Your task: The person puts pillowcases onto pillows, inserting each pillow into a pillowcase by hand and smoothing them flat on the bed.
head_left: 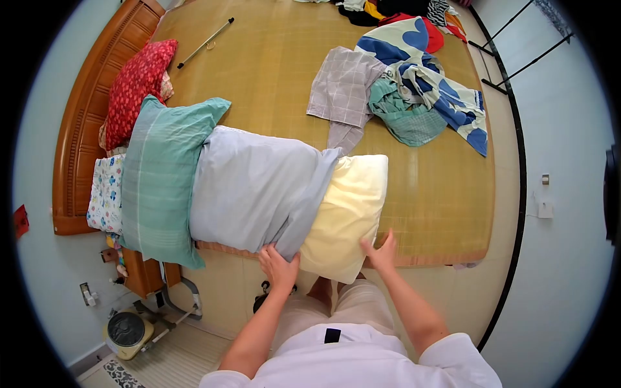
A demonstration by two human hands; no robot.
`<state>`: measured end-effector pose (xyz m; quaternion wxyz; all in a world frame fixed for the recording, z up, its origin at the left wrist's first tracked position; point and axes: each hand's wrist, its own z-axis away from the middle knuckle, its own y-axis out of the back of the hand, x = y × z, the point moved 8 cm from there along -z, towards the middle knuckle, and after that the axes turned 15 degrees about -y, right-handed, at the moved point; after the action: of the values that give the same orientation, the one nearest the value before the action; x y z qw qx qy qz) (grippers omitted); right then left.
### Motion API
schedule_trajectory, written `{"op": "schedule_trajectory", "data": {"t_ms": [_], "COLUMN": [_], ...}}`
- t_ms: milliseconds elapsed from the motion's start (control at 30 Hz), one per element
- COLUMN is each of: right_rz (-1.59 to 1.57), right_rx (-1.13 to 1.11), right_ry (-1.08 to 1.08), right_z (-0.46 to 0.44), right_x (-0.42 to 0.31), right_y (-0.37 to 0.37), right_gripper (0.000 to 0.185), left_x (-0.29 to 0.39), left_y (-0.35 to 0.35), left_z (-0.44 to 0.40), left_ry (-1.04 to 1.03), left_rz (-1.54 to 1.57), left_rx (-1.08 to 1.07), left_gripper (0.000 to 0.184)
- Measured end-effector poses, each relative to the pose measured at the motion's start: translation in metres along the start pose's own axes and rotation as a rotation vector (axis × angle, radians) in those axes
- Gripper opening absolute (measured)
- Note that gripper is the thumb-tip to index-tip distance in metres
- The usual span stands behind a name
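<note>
A cream-yellow pillow (349, 210) sticks partway out of a grey-blue pillowcase (259, 187), whose mouth is bunched in folds around its middle. Its near end overhangs the bed edge in front of my legs. My left hand (279, 266) is closed on the near edge of the pillowcase, by the opening. At the lower right edge of the cream pillow is my right hand (381, 252), its thumb against the pillow and its fingers spread apart from it.
Left of the pillowcase lies a teal pillow (165, 184), with a red patterned pillow (139, 87) behind it by the wooden headboard (81, 139). Rumpled clothes (407, 97) lie on the tan bed mat (265, 71), near a thin rod (206, 43). A fan (126, 330) stands lower left.
</note>
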<state>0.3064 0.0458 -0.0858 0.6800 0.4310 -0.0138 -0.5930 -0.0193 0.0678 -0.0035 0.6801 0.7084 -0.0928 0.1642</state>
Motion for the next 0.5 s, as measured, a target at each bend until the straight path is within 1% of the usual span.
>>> {"op": "schedule_trajectory", "data": {"t_ms": [33,100,133,200,233,300,333,367,400,433,500], "right_rz": [0.014,-0.112,-0.110,-0.277,-0.278,-0.347,-0.331,-0.337,-0.403,-0.399,-0.428], "right_rx": [-0.060,-0.216,-0.207,-0.382,-0.378,-0.342,-0.263,-0.223,-0.176,-0.160,-0.102], "right_ry": [-0.141,-0.118,-0.111,-0.190,-0.186,-0.087,0.004,0.038,0.058,0.085,0.094], "right_z": [-0.002,0.014,0.021,0.036,0.031,0.017,0.016,0.015,0.007,-0.002,-0.022], "right_x": [0.034,0.048,0.038,0.013,0.013,0.008,-0.005,-0.015,-0.018,-0.023,-0.027], "right_y": [-0.021,-0.061,-0.061,-0.064,-0.062,-0.048,-0.027,-0.006,0.010,0.029,0.062], "right_gripper": [0.099,0.085,0.085,0.062,0.062,0.043,0.037,0.036,0.035,0.035,0.035], "left_x": [-0.003,-0.015,-0.025,-0.046,-0.041,-0.047,-0.043,-0.038,-0.025,-0.009,0.031], "left_y": [-0.004,-0.018,-0.029,-0.045,-0.036,-0.036,-0.037,-0.040,-0.041,-0.038,-0.027], "left_z": [0.001,-0.001,-0.003,-0.009,-0.019,-0.033,-0.037,-0.035,-0.035,-0.033,-0.022], "left_ry": [0.001,0.008,0.006,0.007,0.004,0.276,0.269,0.275,0.296,0.319,0.230], "left_rz": [0.008,0.115,0.124,0.160,0.163,0.673,0.759,0.762,0.853,0.943,0.972], "left_rx": [0.005,-0.008,-0.002,0.031,0.035,0.049,0.140,0.150,0.145,0.144,-0.047], "left_gripper": [0.055,0.046,0.046,0.035,0.035,0.030,0.030,0.030,0.028,0.026,0.022]}}
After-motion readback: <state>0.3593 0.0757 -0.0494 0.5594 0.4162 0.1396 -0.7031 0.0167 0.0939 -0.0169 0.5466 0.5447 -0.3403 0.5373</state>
